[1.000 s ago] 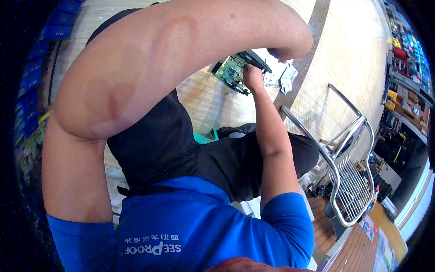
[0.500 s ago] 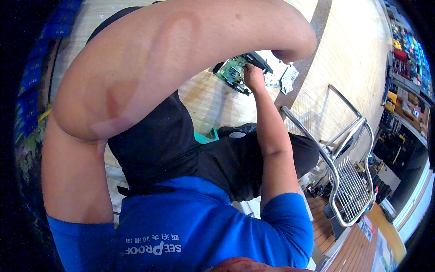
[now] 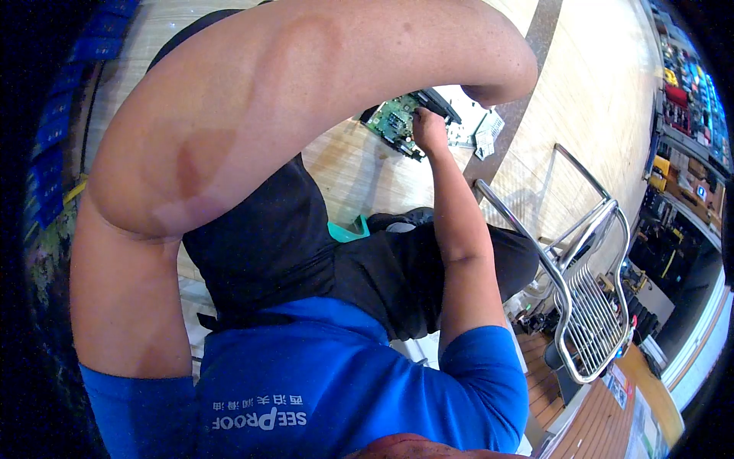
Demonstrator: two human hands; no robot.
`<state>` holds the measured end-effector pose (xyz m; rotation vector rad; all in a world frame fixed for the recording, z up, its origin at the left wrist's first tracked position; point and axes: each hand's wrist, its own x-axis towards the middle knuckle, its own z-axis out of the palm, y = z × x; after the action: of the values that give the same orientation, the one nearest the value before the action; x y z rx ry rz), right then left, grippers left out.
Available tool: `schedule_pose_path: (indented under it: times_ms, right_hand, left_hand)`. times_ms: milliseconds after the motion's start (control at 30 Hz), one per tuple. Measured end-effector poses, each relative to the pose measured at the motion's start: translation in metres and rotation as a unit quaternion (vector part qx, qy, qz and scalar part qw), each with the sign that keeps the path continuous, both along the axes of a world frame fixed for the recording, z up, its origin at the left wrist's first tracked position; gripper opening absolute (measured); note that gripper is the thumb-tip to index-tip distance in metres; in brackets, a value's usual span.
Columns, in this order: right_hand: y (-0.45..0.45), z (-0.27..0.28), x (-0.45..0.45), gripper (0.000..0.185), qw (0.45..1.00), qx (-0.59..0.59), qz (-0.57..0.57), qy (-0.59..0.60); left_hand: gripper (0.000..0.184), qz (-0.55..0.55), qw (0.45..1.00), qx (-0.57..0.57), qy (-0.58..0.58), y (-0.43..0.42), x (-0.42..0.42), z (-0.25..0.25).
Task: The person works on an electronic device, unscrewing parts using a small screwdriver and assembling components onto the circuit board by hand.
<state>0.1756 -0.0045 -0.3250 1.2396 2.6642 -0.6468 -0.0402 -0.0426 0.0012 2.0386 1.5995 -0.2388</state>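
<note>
A green circuit board [image 3: 394, 121] with dark parts along its edges lies on the pale floor, partly behind my left forearm. My right hand [image 3: 430, 131] is over the board's right side, its fingers closed; what they grip, if anything, is too small to make out. Across the upper part of the view reaches my left arm, very close to the camera. At its far end my left hand [image 3: 501, 83] is bent down above some white sheets, with its fingers hidden. Beside the board sits a long black part [image 3: 437, 104], and a pale grey patterned piece [image 3: 486, 138] lies to the right.
A metal chair frame [image 3: 585, 306] with a slatted panel stands at the right. Near my legs is a green plastic object [image 3: 348, 231]. Shelves [image 3: 692, 122] with tools and boxes line the far right. A dark strip [image 3: 508, 130] crosses the floor; blue boxes [image 3: 53, 138] are at the left.
My left forearm and hand have shifted slightly to the right. My right hand stays at nearly the same place on the board, its fingers still closed.
</note>
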Motion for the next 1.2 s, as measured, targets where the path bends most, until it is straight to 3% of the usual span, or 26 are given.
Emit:
schedule_pose_path:
  times_ms: [367,867,1033,1200]
  right_hand:
    - [0.002,-0.005,0.003,0.022,1.0,-0.001,0.003,0.009]
    - [-0.003,0.005,-0.001,0.02,1.0,-0.011,-0.008,0.009]
    - [-0.002,0.005,-0.002,0.019,1.0,-0.006,0.008,-0.001]
    - [-0.002,0.001,-0.003,0.026,1.0,0.005,0.002,-0.03]
  left_hand:
    - [0.023,0.014,1.0,-0.024,0.0,-0.007,-0.005,0.011]
    - [0.023,-0.061,0.997,-0.051,0.008,0.005,-0.005,0.001]
    - [0.023,-0.004,0.999,0.029,-0.02,-0.012,-0.004,0.006]
    - [0.023,0.002,1.0,0.0,-0.007,-0.01,-0.005,0.008]
